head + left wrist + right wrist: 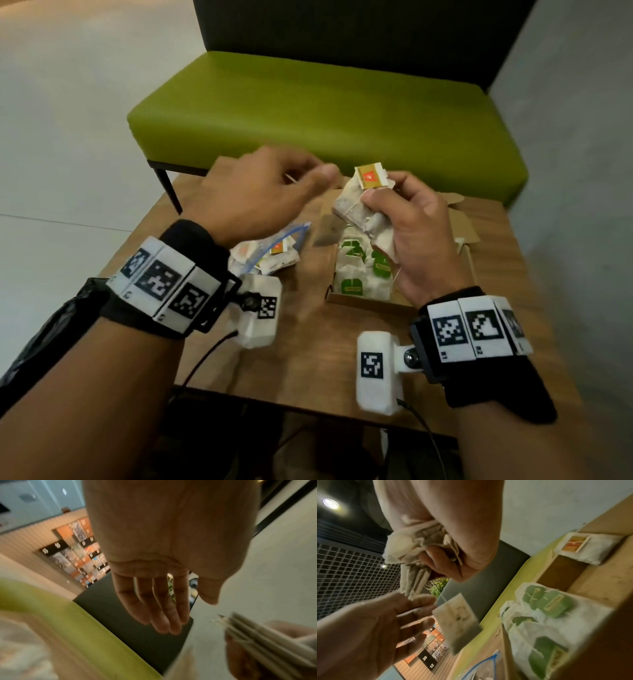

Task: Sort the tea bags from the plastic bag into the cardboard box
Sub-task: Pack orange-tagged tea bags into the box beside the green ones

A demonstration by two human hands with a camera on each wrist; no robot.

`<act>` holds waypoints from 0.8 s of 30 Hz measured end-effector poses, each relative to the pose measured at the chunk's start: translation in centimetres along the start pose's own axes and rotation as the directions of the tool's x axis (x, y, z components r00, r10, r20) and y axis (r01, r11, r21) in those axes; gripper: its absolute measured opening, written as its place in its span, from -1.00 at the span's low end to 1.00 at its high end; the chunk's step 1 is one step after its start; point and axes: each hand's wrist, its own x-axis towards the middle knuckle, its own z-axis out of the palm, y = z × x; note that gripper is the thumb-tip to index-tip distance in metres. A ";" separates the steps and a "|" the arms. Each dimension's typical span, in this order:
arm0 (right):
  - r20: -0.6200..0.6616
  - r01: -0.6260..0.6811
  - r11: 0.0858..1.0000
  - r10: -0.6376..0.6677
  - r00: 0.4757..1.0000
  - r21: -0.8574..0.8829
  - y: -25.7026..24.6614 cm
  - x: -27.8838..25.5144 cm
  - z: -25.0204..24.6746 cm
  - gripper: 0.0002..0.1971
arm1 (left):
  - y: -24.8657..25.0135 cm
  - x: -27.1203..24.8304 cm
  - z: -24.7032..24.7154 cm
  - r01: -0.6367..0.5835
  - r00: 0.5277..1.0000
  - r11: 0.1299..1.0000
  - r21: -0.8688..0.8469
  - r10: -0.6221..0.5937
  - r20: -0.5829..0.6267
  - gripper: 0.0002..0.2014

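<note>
My right hand (380,205) (443,561) grips a bundle of tea bags (356,205) (412,550) (267,639) above the cardboard box (363,303) (599,582); an orange tag (370,176) sticks out on top. My left hand (325,171) (185,612), blurred, hovers just left of the bundle with straight fingers, holding nothing. One loose tea bag (325,234) (458,622) is in mid-air below those fingers; whether its string is held I cannot tell. Green-tagged tea bags (363,274) (547,604) fill the box's near end. The zip plastic bag (267,253) (481,669) lies left of the box.
An orange-tagged tea bag (590,549) lies at the box's far end. The box stands on a small wooden table (308,359) with its flaps (459,219) open to the right. A green bench (325,113) runs behind the table; a wall is at the right.
</note>
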 end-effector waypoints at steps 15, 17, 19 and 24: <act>0.031 -0.155 0.916 0.155 0.988 0.371 -0.3 -1.0 -4.4 -0.91 | 2.9 0.9 4.7 0.126 0.975 0.869 -0.478 -0.020 0.220 -0.95; 0.020 -0.174 0.892 0.182 0.983 0.418 -0.2 -1.1 -5.3 -0.87 | 2.9 0.9 4.8 0.129 0.978 0.859 -0.495 -0.027 0.209 -0.95; -0.039 -0.201 0.860 0.248 0.968 0.469 0.2 -1.0 -6.0 -0.79 | 3.1 0.9 4.9 0.140 0.978 0.837 -0.530 -0.033 0.206 -0.93; -0.101 -0.345 0.787 0.453 0.886 0.511 1.3 -0.7 -6.8 -0.70 | 3.9 0.9 4.9 0.157 0.975 0.719 -0.677 -0.004 0.222 -0.95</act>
